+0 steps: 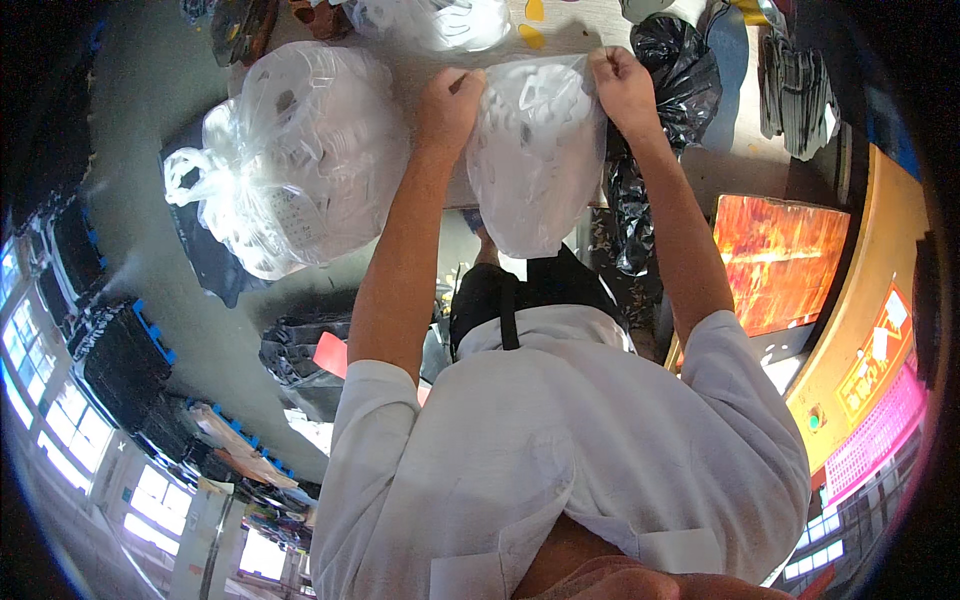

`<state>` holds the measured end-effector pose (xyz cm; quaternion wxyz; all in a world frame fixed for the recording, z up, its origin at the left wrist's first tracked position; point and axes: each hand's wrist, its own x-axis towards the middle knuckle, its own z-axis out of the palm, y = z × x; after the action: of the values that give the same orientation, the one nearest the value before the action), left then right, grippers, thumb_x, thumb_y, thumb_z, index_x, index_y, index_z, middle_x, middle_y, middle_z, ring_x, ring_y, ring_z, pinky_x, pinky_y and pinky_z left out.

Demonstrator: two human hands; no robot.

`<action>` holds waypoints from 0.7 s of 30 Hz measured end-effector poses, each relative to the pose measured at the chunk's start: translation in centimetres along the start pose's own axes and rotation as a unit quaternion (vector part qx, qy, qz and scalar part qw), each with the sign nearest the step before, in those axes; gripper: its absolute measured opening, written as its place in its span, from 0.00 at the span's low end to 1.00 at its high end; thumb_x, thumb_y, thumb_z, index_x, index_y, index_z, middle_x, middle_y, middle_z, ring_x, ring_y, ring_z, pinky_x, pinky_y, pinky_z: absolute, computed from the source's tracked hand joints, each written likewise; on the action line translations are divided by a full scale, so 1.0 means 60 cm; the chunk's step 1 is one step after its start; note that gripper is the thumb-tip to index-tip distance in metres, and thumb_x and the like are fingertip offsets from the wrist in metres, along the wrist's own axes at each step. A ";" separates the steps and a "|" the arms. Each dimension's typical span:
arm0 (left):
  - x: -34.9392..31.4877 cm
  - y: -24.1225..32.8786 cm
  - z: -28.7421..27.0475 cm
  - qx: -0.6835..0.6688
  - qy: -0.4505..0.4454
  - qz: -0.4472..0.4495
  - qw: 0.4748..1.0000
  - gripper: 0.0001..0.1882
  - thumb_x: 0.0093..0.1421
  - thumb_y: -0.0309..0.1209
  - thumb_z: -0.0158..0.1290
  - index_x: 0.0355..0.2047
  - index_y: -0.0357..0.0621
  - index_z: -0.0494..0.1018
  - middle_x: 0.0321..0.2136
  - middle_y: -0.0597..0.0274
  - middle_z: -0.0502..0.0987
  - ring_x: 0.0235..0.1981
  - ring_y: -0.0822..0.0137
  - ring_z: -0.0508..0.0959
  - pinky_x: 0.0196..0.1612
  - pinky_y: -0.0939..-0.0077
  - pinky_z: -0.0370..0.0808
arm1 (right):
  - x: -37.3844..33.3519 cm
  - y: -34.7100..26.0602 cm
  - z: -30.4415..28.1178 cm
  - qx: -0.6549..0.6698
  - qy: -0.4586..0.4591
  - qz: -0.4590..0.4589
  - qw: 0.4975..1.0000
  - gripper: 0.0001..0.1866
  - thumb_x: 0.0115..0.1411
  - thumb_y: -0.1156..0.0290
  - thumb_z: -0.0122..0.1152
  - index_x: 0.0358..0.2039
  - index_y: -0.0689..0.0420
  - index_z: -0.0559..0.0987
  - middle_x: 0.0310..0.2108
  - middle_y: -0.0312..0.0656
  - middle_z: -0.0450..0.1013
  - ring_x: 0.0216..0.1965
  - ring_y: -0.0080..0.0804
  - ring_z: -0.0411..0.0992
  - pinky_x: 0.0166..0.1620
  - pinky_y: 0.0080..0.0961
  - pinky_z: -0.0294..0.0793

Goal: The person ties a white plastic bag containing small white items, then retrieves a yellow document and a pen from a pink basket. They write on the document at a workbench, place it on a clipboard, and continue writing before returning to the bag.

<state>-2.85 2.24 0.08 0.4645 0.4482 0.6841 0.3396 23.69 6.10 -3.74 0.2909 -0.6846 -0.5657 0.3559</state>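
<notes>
We note bright, even daylight, entering through windows (60,400) at the lower left. Glare whitens the clear plastic bags (290,160). Fisheye distortion bends straight edges strongly; the rim falls to a dark vignette. Focus is fair centrally and soft toward the edges.

A clear plastic bag (535,160) of white parts hangs at far centre, gripped at its top corners. A bigger knotted clear bag (290,160) of white parts lies to its left. A black bag (680,75) sits far right. A glowing orange screen (780,255) stands at right, with an orange-and-pink sign (880,390) nearer.
</notes>
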 end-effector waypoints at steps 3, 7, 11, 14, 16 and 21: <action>-0.006 -0.021 0.000 -0.016 -0.003 -0.051 0.999 0.24 0.66 0.46 0.57 0.36 0.31 0.80 0.32 0.57 0.81 0.36 0.67 0.76 0.43 0.67 0.73 | 0.011 0.049 0.002 -0.110 0.006 -0.016 0.994 0.19 0.68 0.56 0.59 0.45 0.62 0.81 0.38 0.60 0.80 0.41 0.57 0.80 0.47 0.41 0.79; -0.019 -0.049 -0.012 -0.048 -0.009 -0.108 0.993 0.25 0.68 0.48 0.51 0.38 0.33 0.81 0.33 0.58 0.81 0.36 0.66 0.77 0.42 0.67 0.72 | -0.011 0.046 -0.015 0.048 -0.034 0.050 0.997 0.26 0.69 0.49 0.60 0.43 0.65 0.81 0.35 0.45 0.82 0.34 0.34 0.79 0.41 0.31 0.78; -0.057 -0.089 -0.022 0.077 -0.008 -0.110 0.991 0.22 0.71 0.45 0.47 0.39 0.39 0.82 0.32 0.60 0.81 0.35 0.65 0.78 0.40 0.68 0.73 | -0.048 0.002 -0.053 0.228 -0.101 0.148 0.957 0.18 0.70 0.56 0.62 0.42 0.60 0.83 0.29 0.32 0.77 0.28 0.17 0.69 0.32 0.19 0.69; -0.088 -0.113 -0.012 -0.150 -0.062 -0.271 0.949 0.21 0.68 0.43 0.49 0.38 0.34 0.81 0.29 0.60 0.79 0.28 0.68 0.74 0.34 0.65 0.71 | -0.058 -0.009 -0.048 0.199 -0.081 0.075 0.974 0.13 0.69 0.62 0.64 0.40 0.61 0.84 0.27 0.30 0.75 0.26 0.16 0.68 0.31 0.18 0.67; -0.088 -0.127 -0.009 -0.164 -0.090 -0.280 0.942 0.19 0.71 0.41 0.47 0.44 0.37 0.80 0.32 0.59 0.81 0.32 0.67 0.77 0.34 0.67 0.74 | -0.048 -0.001 -0.037 0.225 -0.040 0.136 0.964 0.12 0.66 0.66 0.66 0.39 0.63 0.84 0.29 0.31 0.78 0.27 0.18 0.70 0.32 0.19 0.70; -0.075 -0.160 -0.006 -0.099 -0.060 -0.235 0.965 0.19 0.71 0.41 0.47 0.44 0.37 0.79 0.32 0.58 0.81 0.31 0.65 0.79 0.35 0.65 0.77 | -0.055 0.028 -0.013 0.063 -0.046 0.166 0.983 0.17 0.68 0.61 0.60 0.42 0.64 0.84 0.30 0.35 0.78 0.29 0.22 0.72 0.34 0.24 0.72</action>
<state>-5.28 -5.46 -6.78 0.6132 0.2460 0.7042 0.2598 24.91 2.58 -4.09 0.2438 -0.7323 -0.4330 0.4655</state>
